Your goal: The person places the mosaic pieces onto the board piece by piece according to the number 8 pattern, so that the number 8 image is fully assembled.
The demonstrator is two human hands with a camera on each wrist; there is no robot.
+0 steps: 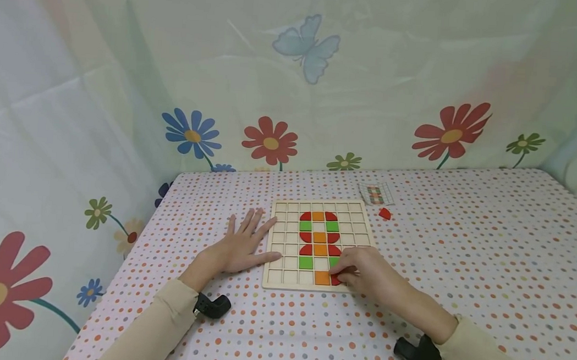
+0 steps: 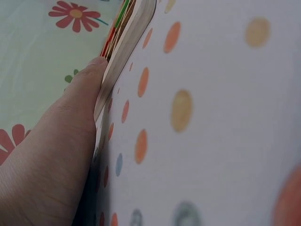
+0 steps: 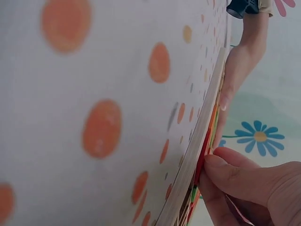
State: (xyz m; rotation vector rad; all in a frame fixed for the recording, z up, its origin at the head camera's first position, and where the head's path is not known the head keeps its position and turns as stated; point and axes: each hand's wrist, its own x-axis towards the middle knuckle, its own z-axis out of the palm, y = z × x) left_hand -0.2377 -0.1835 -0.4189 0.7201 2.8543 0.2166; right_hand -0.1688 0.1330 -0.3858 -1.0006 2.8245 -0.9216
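A wooden grid board [image 1: 282,279] lies flat on the table, with red, orange and green tiles set in some of its squares. My left hand [image 1: 244,247] rests on the cloth at the board's left side, fingers spread, its thumb and index fingertips touching the frame. At the lower right of the pattern, my right hand [image 1: 369,270] pinches a red quarter-circle tile [image 1: 335,280] between thumb and fingers, down at the board. That tile sits right of an orange square tile [image 1: 322,278] and is partly hidden by the fingertips. The right wrist view shows the thumb against the board's edge.
Beyond the board's upper right corner lies a small pattern card [image 1: 376,194] printed with a coloured grid. A loose red quarter-circle tile [image 1: 385,213] is just in front of it. The table has a dotted cloth [image 1: 463,240], with a flowered curtain behind.
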